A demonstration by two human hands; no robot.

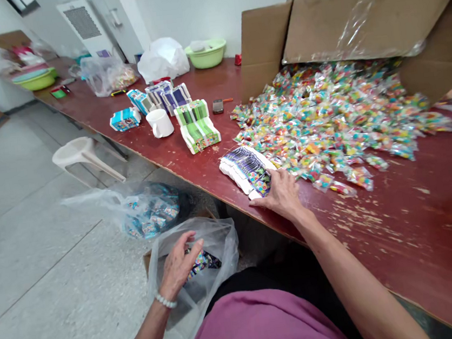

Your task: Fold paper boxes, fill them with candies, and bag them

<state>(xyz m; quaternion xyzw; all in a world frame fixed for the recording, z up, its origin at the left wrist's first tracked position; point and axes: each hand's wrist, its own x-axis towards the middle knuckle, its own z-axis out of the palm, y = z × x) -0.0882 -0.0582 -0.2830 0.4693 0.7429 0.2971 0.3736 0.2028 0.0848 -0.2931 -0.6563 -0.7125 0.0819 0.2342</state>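
Note:
My right hand [280, 193] rests on the near end of a row of flat purple printed packets [246, 170] lying on the red-brown table [410, 214], fingers bent over the last packet. My left hand [178, 264] reaches down into a clear plastic bag [213, 236] below the table edge, its fingers curled around a small colourful packet [201, 260]. A white bead bracelet sits on that wrist. Just right of the packet row spreads a big heap of small colourful candy sachets [338, 118].
An open cardboard box [356, 18] lies tipped behind the candy heap. Green packet stacks [197, 126], a white mug [160, 123], blue and purple packet stacks, a phone and green bowls sit further along the table. A second filled plastic bag [149, 211] and a white stool [83, 156] stand on the floor.

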